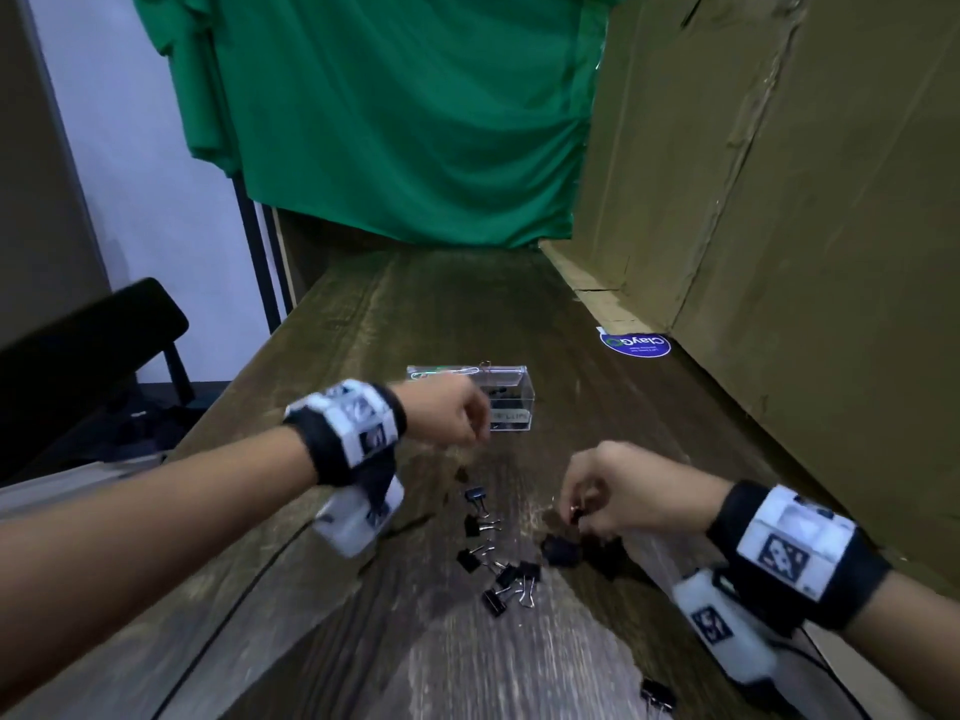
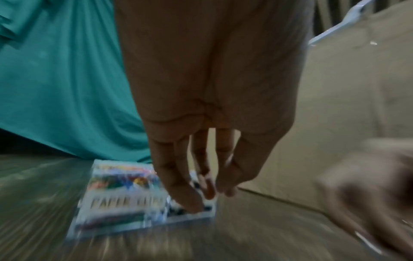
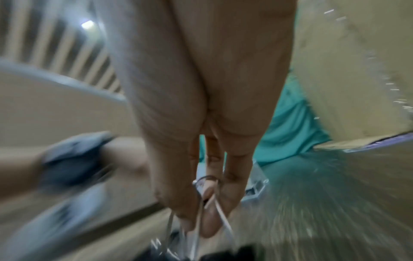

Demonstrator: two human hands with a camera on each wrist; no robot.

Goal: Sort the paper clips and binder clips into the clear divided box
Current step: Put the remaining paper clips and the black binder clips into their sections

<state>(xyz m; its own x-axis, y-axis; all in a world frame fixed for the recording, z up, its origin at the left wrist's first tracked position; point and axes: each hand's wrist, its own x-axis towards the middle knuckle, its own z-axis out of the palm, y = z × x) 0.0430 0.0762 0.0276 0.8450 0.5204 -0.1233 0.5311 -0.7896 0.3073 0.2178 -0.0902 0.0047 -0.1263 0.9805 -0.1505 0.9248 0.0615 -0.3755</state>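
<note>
The clear divided box (image 1: 511, 393) stands mid-table; its label reads PAPER CLIPS in the blurred left wrist view (image 2: 116, 203), with coloured paper clips (image 2: 123, 178) inside. A silver paper clip (image 1: 447, 373) lies on its top. My left hand (image 1: 475, 433) hangs in front of the box with its fingers (image 2: 190, 199) pointing down, and I see nothing in it. Nearer me, my right hand (image 1: 576, 517) pinches the wire handles of a binder clip (image 3: 218, 210) just above the table. Several black binder clips (image 1: 496, 563) lie scattered between my hands.
A tall cardboard wall (image 1: 779, 200) runs along the table's right side, with a blue sticker (image 1: 636, 345) at its foot. Green cloth (image 1: 389, 122) hangs at the back. A black chair (image 1: 93, 330) stands off the left edge. One binder clip (image 1: 657, 693) lies near me.
</note>
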